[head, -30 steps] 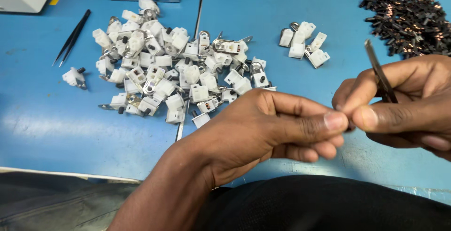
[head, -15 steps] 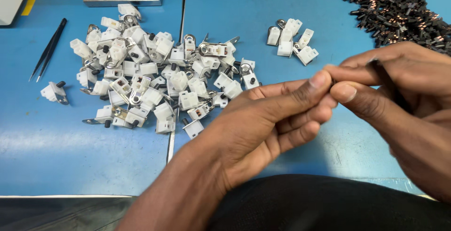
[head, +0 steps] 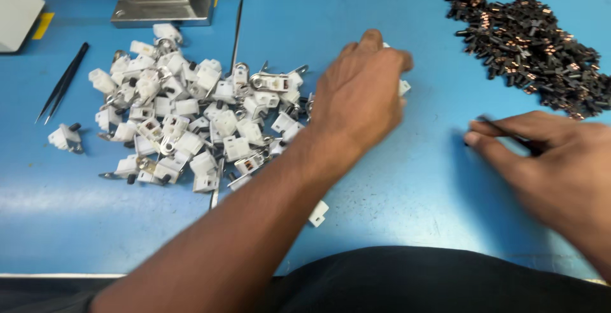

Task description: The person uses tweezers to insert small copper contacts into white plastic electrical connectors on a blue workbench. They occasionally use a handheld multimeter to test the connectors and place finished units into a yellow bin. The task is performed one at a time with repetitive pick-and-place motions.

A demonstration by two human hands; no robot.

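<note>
Both hands have split apart since half a second ago: left hand (head: 359,93) now reaches out over the small group of white clips (head: 403,86).

Its fingers curl over them, grip hidden (can't tell). Right hand (head: 554,160) rests on the blue table (head: 407,179), pinching black tweezers (head: 503,132). Risk, I'd guess: a sweeping forearm knocks the big white pile (head: 191,122) or the stray clip (head: 318,213) off the edge.

Open blue table (head: 420,179) between part piles
</note>
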